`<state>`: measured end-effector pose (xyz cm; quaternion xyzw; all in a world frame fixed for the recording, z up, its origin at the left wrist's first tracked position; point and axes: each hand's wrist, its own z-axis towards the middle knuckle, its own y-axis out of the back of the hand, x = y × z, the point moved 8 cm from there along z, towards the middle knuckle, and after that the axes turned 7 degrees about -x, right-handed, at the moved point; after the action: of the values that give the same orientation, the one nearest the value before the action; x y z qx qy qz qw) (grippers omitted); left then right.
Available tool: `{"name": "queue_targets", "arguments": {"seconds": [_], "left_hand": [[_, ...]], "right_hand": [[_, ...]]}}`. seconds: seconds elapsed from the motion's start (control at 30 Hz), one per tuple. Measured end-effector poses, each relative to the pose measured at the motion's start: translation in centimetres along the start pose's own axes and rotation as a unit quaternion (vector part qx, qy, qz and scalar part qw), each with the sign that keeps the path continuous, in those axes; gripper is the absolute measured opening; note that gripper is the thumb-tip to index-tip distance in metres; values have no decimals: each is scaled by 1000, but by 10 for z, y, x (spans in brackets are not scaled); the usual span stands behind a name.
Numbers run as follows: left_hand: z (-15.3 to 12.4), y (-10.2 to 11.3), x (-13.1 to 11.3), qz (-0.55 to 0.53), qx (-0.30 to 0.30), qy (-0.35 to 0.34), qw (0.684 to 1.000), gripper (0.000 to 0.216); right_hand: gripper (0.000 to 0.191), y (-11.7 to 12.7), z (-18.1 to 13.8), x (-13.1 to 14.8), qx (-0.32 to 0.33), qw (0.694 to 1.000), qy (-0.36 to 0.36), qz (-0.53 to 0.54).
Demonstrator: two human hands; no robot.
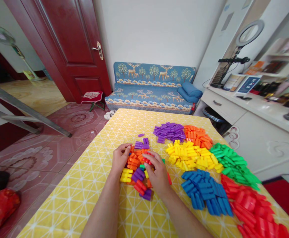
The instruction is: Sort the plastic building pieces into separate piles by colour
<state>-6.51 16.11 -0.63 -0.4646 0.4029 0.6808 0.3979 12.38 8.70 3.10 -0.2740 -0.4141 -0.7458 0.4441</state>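
A flat patch of joined plastic blocks (pixel 137 165) in orange, purple, yellow and red lies on the yellow tablecloth (pixel 84 191). My left hand (pixel 119 159) curls around its left edge, fingertips on an orange block. My right hand (pixel 156 173) rests on its right side, fingers pinched on a red block (pixel 147 159) at the top of the patch. Sorted loose piles sit to the right: purple (pixel 169 131), orange (pixel 196 135), yellow (pixel 192 156), green (pixel 231 163), blue (pixel 205 191) and red (pixel 253 208).
A lone purple block (pixel 141 135) lies just beyond the patch. Behind the table stand a blue patterned sofa (pixel 154 87), a dark red door (pixel 67 46) and a small stool (pixel 92 97). A white desk (pixel 258 125) with a ring light (pixel 250 33) runs along the right.
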Motion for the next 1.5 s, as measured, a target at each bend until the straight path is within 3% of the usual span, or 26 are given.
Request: {"name": "queue_targets", "arguments": {"seconds": [0.17,0.3,0.5,0.63,0.8,0.9,1.0,1.23,1.5], "left_hand": [[-1,3,-2,-26,-13,9,1000,33],[0,6,0,-52,-30,21,998,34],[1,1,8,-49,-3,28,998,35],[1,0,12,-46,-3,30,998,36],[1,1,14,-35,-4,26,999,35],[0,0,14,-28,4,36,999,37],[0,1,13,-17,2,27,999,36],[2,0,15,6,9,14,1000,38],[0,1,12,4,3,20,1000,36]], "right_hand": [[36,9,5,-8,-21,999,-39,-21],[28,9,3,-10,8,995,-88,-49],[20,37,7,9,8,999,-40,-23],[28,101,6,-7,-47,990,-126,-33],[37,236,-7,-42,-178,961,-165,-133],[41,302,-26,-71,-174,934,-193,-246],[43,336,-46,-96,-131,917,-215,-310],[40,346,-64,-122,-100,904,-243,-337],[41,346,-59,-97,-129,874,-172,-437]]}}
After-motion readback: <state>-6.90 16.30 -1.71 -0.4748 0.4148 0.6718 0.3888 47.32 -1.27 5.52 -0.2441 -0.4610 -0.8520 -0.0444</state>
